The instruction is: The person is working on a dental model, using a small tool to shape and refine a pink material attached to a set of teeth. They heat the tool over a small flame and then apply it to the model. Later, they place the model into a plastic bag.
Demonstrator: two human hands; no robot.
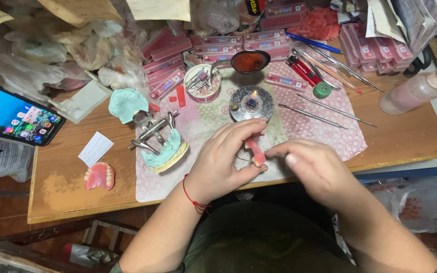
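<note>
Left hand (pixel 223 162) grip pinching pink denture (pixel 255 150), right hand (pixel 315 169) grip unclear, at table's near edge (pixel 127 210), burner (pixel 251 102) just beyond.

small dental lab workbench, likely home-run. wooden surface (pixel 395 139) cluttered with denture work: pink denture with teeth (pixel 99 176), green plaster casts on a metal articulator (pixel 154 132), lit spirit burner (pixel 252 102), metal wax instruments (pixel 324 114), stacks of pink flat boxes of artificial teeth (pixel 269 43), squeeze bottle of pink liquid (pixel 416 91), red lighter (pixel 301 70). patterned cloth (pixel 330 136) as work mat, smartphone (pixel 13 115) at the side, plastic bags piled behind.
</note>
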